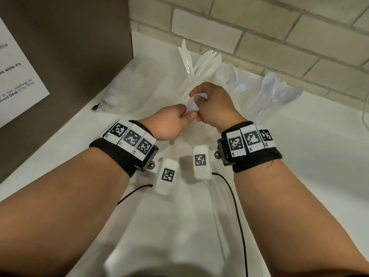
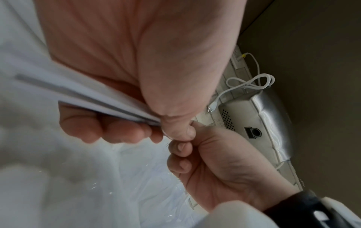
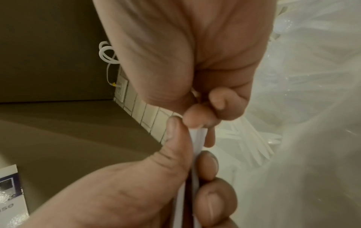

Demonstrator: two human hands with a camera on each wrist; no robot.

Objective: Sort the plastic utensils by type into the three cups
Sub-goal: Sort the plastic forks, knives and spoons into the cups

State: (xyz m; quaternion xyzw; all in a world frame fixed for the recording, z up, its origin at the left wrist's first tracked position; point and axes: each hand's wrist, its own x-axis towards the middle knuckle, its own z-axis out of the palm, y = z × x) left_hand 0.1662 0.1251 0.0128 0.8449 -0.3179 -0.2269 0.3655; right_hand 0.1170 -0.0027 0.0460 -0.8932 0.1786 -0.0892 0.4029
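**Both hands on a bundle of spoons, cups waiting at the back**

Nearest the camera it's just forearms and wrist rigs over the white bench (image 1: 299, 156). A bit further in, the two hands meet in the middle. The left hand (image 1: 171, 121) has its thumb and curled fingers (image 2: 82, 123) pinching a small stack of white spoons (image 1: 192, 105) by the handles; the left wrist view shows several flat handles stacked edge to edge. The right hand (image 1: 214, 104) is curled onto the same stack at the bowl end, fingertips (image 3: 197, 120) pinching right where the left thumb sits. So both hands are closed on the same bundle, held just above the bench.

Behind the hands, a crinkly clear plastic bag (image 1: 139, 76) lies to the left. At the far side by the tiled wall are the clear cups: one with knives (image 1: 201, 60) standing up, one with forks (image 1: 237, 74) to its right, and the spoon cup (image 1: 279, 90) furthest right.

My read: this is the squaring-up step for a spoon batch. Next move looks like one hand taking the whole stack and carrying it far right to the spoon cup, handles down, without fanning them out or knocking the light cups over.
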